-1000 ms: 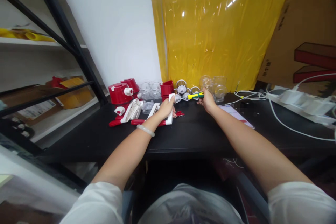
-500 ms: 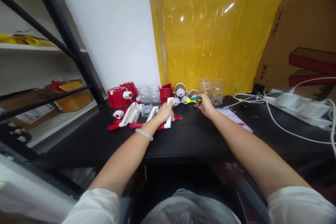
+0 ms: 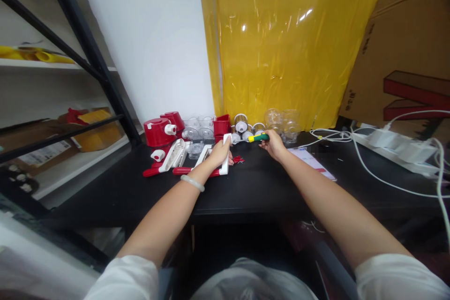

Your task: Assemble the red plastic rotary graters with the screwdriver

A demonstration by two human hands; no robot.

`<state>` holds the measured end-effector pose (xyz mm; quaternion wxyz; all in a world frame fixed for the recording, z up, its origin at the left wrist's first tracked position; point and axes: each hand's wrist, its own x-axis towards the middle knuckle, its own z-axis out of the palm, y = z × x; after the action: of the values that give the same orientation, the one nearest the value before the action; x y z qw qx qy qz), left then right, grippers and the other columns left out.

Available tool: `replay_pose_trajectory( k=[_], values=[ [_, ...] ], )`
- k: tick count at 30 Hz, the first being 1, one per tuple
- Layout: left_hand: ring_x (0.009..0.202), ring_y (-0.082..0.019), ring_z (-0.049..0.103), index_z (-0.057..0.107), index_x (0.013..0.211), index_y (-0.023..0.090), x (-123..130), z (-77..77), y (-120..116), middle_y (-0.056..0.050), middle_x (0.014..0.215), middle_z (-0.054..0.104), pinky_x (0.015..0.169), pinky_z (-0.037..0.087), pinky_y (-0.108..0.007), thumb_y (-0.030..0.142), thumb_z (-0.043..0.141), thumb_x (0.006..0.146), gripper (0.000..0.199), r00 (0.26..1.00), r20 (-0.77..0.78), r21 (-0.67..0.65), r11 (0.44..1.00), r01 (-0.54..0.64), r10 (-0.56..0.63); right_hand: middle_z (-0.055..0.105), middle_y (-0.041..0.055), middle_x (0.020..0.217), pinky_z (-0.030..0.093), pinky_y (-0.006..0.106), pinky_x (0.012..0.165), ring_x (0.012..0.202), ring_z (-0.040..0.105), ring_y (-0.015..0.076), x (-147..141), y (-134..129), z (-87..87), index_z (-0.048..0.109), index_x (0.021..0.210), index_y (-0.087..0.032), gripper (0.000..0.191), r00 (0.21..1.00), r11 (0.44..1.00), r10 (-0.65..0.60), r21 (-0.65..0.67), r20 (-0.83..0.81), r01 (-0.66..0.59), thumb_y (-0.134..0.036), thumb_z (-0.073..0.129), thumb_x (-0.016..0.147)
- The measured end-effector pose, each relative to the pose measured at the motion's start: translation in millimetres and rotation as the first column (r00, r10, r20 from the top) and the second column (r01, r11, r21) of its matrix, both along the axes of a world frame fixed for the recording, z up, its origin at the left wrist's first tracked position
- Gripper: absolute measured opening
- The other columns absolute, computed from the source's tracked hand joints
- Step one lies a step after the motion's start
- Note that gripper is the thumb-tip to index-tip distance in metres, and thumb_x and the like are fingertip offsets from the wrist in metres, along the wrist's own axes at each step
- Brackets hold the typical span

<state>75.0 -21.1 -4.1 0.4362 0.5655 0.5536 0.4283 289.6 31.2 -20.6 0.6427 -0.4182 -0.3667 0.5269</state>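
Observation:
My left hand (image 3: 220, 153) is closed around a white plastic frame (image 3: 226, 161) with a red handle (image 3: 182, 170), standing on the black table. In my right hand (image 3: 274, 145) is a green and yellow screwdriver (image 3: 258, 137), held level. Its shaft points left to the upper end of the white frame; whether the tip touches it I cannot tell. Beside my left fingers lies a small heap of red pieces (image 3: 238, 160). A second white part with a red handle (image 3: 175, 154) lies to the left. Metal-rimmed drums (image 3: 241, 123) stand behind my hands.
Red housings (image 3: 157, 132) and clear plastic cups (image 3: 198, 126) line the back left. More clear cups (image 3: 283, 121) stand behind my right hand. A phone (image 3: 312, 161) lies at right, near a power strip (image 3: 397, 150) with white cables. A black-framed shelf (image 3: 100, 75) borders the left.
The screwdriver has turned so it points more directly at the white frame, and its metal shaft now shows against the frame's upper end. My left hand has stayed nearly in place.

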Motion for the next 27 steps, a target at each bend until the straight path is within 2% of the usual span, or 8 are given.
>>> replay_pose_trajectory(
  k=[4,7,10,14,16,21,24,27],
  values=[
    [0.042,-0.018,0.061,0.051,0.108,0.018,-0.7,-1.6,0.2,0.004,0.052,0.056,0.046,0.050,-0.025,0.057,0.040,0.106,0.040,1.000,-0.002,0.002,1.000,0.012,-0.012,0.043,-0.0082,0.045,0.048,0.022,0.045,0.037,0.038,0.0098,0.6,-0.5,-3.2,0.051,0.080,-0.024,0.020,0.993,0.997,-0.058,0.047,0.104,0.053,-0.039,0.052,0.093],
    [0.042,-0.018,0.062,0.052,0.105,0.018,-1.3,-1.6,0.8,0.004,0.051,0.055,0.046,0.050,-0.026,0.056,0.038,0.106,0.040,1.000,-0.002,-0.001,1.000,0.010,-0.010,0.036,-0.0105,0.042,0.045,0.021,0.043,0.035,0.032,0.0086,0.9,-1.1,-6.0,0.050,0.077,-0.024,0.027,0.984,0.995,-0.066,0.082,0.167,0.053,-0.046,0.059,0.091],
    [0.041,-0.018,0.061,0.052,0.106,0.018,-1.3,-0.9,1.8,0.004,0.051,0.055,0.047,0.051,-0.026,0.058,0.040,0.105,0.042,1.000,0.007,-0.004,1.000,0.017,-0.017,0.037,-0.0113,0.044,0.047,0.021,0.046,0.037,0.035,0.0079,-0.1,0.1,-4.2,0.048,0.078,-0.025,0.024,0.995,0.998,-0.039,0.043,0.089,0.036,-0.039,0.065,0.085],
    [0.042,-0.018,0.061,0.053,0.111,0.018,-0.4,0.8,3.8,0.004,0.052,0.056,0.047,0.051,-0.026,0.058,0.041,0.105,0.043,1.000,-0.003,0.016,1.000,0.018,-0.018,0.047,-0.0090,0.052,0.050,0.022,0.050,0.042,0.044,0.0087,-1.0,3.3,1.2,0.048,0.082,-0.024,0.010,0.999,1.000,-0.027,0.007,-0.023,0.027,-0.028,0.057,0.084],
    [0.042,-0.018,0.062,0.053,0.112,0.017,-0.2,1.8,4.4,0.004,0.051,0.056,0.047,0.051,-0.026,0.057,0.039,0.106,0.043,1.000,-0.005,0.017,1.000,0.009,-0.009,0.048,-0.0081,0.052,0.050,0.023,0.050,0.042,0.046,0.0096,-0.7,3.2,1.7,0.048,0.083,-0.024,0.010,1.000,1.000,-0.024,0.004,0.007,0.024,-0.030,0.054,0.088],
    [0.041,-0.018,0.062,0.054,0.111,0.017,-0.5,4.1,2.8,0.004,0.051,0.056,0.047,0.052,-0.027,0.063,0.044,0.103,0.048,1.000,-0.003,0.008,1.000,-0.008,0.009,0.038,-0.0110,0.044,0.047,0.023,0.044,0.036,0.037,0.0088,0.8,-0.9,-1.2,0.047,0.078,-0.025,0.032,0.987,0.997,-0.053,0.061,0.150,0.044,-0.048,0.067,0.087],
    [0.042,-0.018,0.062,0.054,0.110,0.017,-0.3,3.9,0.9,0.003,0.052,0.057,0.047,0.052,-0.027,0.061,0.044,0.103,0.046,1.000,-0.014,0.012,1.000,0.007,-0.007,0.038,-0.0121,0.045,0.048,0.022,0.046,0.037,0.036,0.0074,1.0,-0.8,0.6,0.046,0.078,-0.025,0.027,0.993,0.997,-0.047,0.058,0.110,0.041,-0.038,0.069,0.085],
    [0.041,-0.018,0.062,0.053,0.109,0.018,0.2,2.4,1.2,0.003,0.051,0.056,0.046,0.052,-0.026,0.060,0.042,0.104,0.044,1.000,-0.020,0.014,1.000,0.021,-0.020,0.046,-0.0101,0.050,0.049,0.021,0.048,0.041,0.042,0.0079,1.3,0.8,3.9,0.048,0.081,-0.024,0.016,1.000,0.998,-0.016,0.053,0.017,0.015,-0.029,0.063,0.085]
  ],
)
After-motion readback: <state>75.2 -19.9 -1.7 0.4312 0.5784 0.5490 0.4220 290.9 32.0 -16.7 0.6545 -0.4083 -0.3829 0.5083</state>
